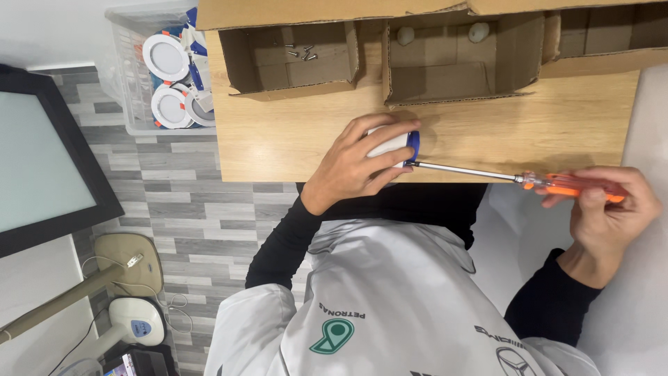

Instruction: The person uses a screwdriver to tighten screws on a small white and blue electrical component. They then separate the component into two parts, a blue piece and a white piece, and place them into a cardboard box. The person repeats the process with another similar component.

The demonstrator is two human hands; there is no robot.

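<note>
My left hand (355, 163) grips a small white and blue round lamp unit (398, 145) near the front edge of a wooden table (292, 139). My right hand (612, 209) holds an orange-handled screwdriver (570, 185). Its long metal shaft (463, 170) runs left, and the tip meets the blue side of the unit. Most of the unit is hidden under my left fingers.
Three open cardboard boxes stand along the table's far side: one (292, 59) holds a few screws (300, 51), the middle one (459, 63) two small whitish parts. A clear plastic bin (132, 83) of round white lamps sits left. A dark-framed panel (42, 153) leans at far left.
</note>
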